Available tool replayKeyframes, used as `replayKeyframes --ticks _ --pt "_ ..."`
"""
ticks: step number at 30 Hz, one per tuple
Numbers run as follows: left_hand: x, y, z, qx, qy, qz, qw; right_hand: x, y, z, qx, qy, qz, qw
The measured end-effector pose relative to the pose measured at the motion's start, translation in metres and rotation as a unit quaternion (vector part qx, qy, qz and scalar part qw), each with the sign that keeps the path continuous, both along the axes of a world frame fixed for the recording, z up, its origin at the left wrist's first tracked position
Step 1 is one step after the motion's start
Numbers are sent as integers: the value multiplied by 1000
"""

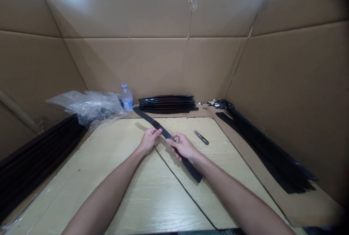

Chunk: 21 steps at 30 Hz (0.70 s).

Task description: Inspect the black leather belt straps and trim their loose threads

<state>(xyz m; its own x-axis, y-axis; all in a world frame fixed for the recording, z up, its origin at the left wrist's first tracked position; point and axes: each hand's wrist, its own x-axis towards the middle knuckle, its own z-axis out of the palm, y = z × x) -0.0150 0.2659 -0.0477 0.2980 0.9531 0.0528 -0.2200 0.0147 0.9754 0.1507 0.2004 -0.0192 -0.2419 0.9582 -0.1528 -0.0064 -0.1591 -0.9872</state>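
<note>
A flat black strip lies slantwise above the board, from far left to near right. My right hand is wrapped round its lower middle, thumb on top. A darker band crosses the strip, and just below it my left hand is closed, fingertips against the strip's edge. From under the left hand a thin black cord runs down to the board's near edge. Its upper end is hidden by the fingers. Thread snips rest on the board, right of my right hand.
Black strips are stacked at the back, and more strips lie along the right. Long dark pieces line the left side. A water bottle stands beside crumpled clear plastic. Cardboard walls enclose the wooden board.
</note>
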Motion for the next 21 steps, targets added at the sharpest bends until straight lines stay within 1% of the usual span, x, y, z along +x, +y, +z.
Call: replayKeyframes --ticks 4,8,12,16,21 --pt "0 -2 3 15 10 8 1000 0 -4 4 -35 26 5 999" --pt "0 -3 4 29 13 11 999 0 -6 3 -60 56 22 996" --pt "0 -3 2 -6 -28 2 1000 0 -2 -1 -28 59 17 998" --pt "0 -2 2 -13 -55 8 998 3 4 -3 -6 77 11 997" --pt "-2 0 4 -25 -76 22 997 10 5 4 -4 92 25 995"
